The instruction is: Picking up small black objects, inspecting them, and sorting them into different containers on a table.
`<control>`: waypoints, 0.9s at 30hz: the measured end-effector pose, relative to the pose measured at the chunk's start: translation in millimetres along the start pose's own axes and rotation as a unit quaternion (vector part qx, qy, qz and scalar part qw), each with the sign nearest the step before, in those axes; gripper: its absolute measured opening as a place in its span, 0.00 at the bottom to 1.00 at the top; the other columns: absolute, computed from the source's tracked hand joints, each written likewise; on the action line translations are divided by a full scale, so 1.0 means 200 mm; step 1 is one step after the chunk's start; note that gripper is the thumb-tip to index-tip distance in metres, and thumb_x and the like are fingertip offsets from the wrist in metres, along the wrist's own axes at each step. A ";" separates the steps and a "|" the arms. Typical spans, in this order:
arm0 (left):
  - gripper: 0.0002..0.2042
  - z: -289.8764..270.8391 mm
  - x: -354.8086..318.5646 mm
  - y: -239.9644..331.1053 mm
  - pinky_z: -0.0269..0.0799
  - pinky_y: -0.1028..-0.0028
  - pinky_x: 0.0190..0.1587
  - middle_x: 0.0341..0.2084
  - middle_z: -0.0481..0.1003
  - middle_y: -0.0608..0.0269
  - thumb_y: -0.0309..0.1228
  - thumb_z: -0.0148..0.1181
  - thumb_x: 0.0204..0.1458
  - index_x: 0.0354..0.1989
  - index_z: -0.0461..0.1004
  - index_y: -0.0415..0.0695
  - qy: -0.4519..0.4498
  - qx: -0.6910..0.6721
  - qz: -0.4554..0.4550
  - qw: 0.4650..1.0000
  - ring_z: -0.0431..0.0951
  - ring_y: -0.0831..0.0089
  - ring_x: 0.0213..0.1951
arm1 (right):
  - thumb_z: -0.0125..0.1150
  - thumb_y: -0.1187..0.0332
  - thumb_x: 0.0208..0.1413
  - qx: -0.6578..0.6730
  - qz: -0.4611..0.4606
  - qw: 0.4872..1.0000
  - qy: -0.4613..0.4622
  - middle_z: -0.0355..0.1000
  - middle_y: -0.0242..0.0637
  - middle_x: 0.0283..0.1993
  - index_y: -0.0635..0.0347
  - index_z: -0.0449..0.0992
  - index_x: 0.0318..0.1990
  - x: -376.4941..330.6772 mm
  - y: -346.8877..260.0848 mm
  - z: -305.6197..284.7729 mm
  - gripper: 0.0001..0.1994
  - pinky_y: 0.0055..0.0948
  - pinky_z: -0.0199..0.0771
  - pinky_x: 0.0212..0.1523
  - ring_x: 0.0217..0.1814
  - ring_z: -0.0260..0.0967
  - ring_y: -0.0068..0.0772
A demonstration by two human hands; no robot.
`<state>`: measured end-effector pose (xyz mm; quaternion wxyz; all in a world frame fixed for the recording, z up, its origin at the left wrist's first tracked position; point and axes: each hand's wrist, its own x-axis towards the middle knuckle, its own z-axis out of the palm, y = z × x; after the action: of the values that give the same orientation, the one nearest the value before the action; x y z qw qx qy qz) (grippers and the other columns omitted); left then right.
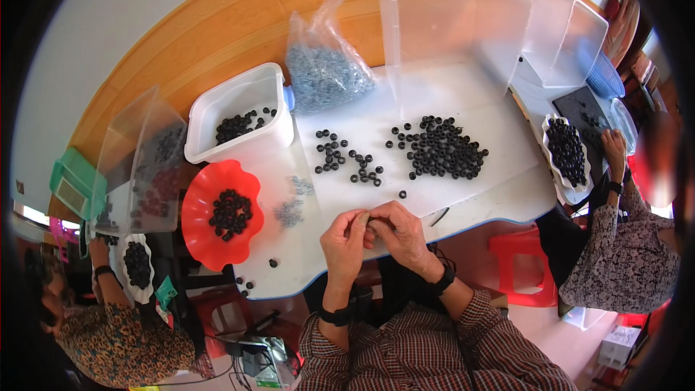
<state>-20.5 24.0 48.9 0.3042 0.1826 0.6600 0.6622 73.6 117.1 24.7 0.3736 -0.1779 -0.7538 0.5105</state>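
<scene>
My left hand [342, 244] and my right hand [404, 237] meet at the near edge of the white table [347, 203]. The fingertips of both pinch together on something small, mostly covered by the fingers. Just beyond them lies a single black, round, bead-like piece [402, 194]. A large pile of the same black pieces [447, 148] sits farther back to the right, with a looser group [331, 152] to the left. Close to my right hand is a thin dark strip [439, 217].
Left of my hands, a red wavy-rimmed bowl [197, 235] and a white tub [284, 130] hold black pieces. Behind stands a clear bag [329, 72] of small grey-blue bits. Small pale bits [289, 211] are scattered nearby. Clear plastic panels [452, 36] divide off co-workers at both sides.
</scene>
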 end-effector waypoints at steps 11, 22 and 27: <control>0.08 -0.01 0.01 -0.04 0.74 0.80 0.25 0.22 0.77 0.61 0.27 0.58 0.59 0.37 0.76 0.33 -0.006 0.005 0.021 1.000 0.76 0.79 0.22 | 0.59 0.80 0.55 -0.005 -0.012 1.000 -0.003 0.73 0.39 0.39 0.64 0.75 0.43 0.00 -0.02 0.00 0.08 0.24 0.74 0.34 0.34 0.73 0.28; 0.08 0.01 0.00 -0.06 0.68 0.80 0.23 0.19 0.74 0.65 0.29 0.57 0.60 0.34 0.75 0.36 0.026 0.118 0.109 0.987 0.71 0.82 0.20 | 0.60 0.79 0.54 0.020 0.005 1.000 -0.014 0.72 0.39 0.37 0.65 0.75 0.44 0.00 -0.02 -0.03 0.10 0.24 0.74 0.31 0.30 0.73 0.26; 0.08 0.03 0.00 -0.10 0.69 0.74 0.25 0.19 0.75 0.60 0.28 0.57 0.59 0.33 0.74 0.35 0.053 0.155 0.143 0.976 0.72 0.75 0.20 | 0.59 0.79 0.54 0.027 0.028 0.999 -0.019 0.72 0.39 0.37 0.66 0.75 0.44 0.00 -0.03 -0.02 0.10 0.23 0.74 0.33 0.32 0.73 0.26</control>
<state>-14.1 26.9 29.4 0.1392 0.2850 0.7370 0.5968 78.0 117.5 30.1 0.3497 -0.1788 -0.7413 0.5443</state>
